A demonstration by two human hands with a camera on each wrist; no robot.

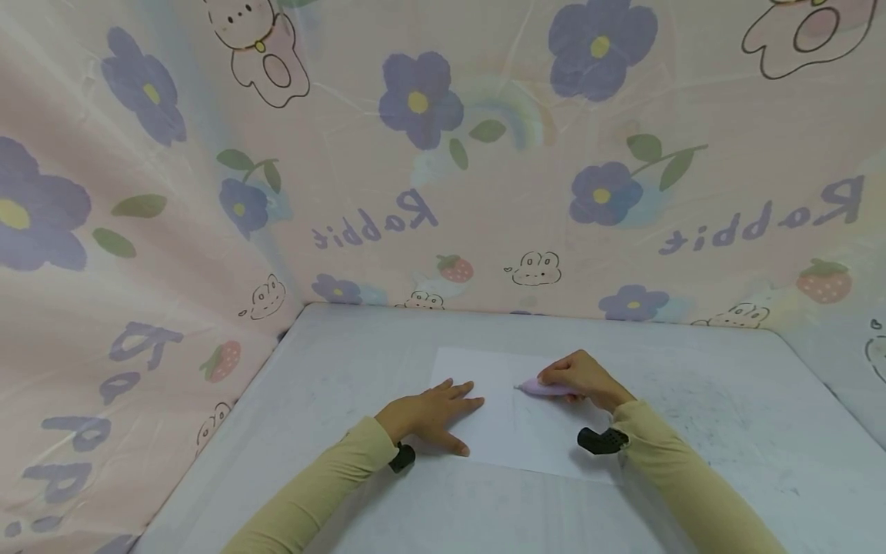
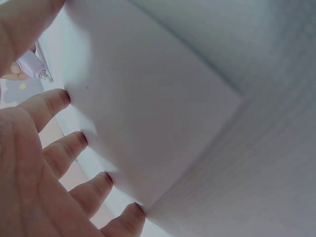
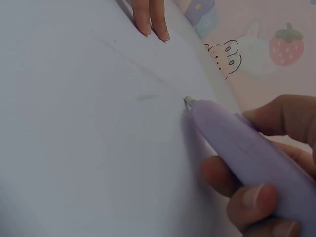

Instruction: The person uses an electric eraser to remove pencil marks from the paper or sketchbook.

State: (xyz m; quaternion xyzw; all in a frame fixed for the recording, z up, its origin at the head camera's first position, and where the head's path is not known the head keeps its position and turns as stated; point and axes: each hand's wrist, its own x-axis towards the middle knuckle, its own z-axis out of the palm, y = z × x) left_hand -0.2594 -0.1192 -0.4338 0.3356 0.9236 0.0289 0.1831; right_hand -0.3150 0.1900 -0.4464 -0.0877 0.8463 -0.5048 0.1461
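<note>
A sheet of white paper (image 1: pixel 512 442) lies on the table. My left hand (image 1: pixel 431 415) rests on its left part with fingers spread, fingertips touching the sheet in the left wrist view. My right hand (image 1: pixel 584 378) grips a lilac electric eraser (image 3: pixel 247 153), thumb on one side and fingers curled round the other. The eraser's small tip (image 3: pixel 188 100) points left, right at the paper's surface. A faint grey line (image 3: pixel 143 67) runs along the sheet up to the tip, with a short grey smudge (image 3: pixel 146 97) beside it.
The white table (image 1: pixel 360 362) carries grey marks on its right side. A pink curtain (image 1: pixel 484 185) printed with flowers and rabbits hangs behind the table and along its left. A black wrist camera (image 1: pixel 602 441) sits below my right hand, another black one (image 1: pixel 403 458) by my left.
</note>
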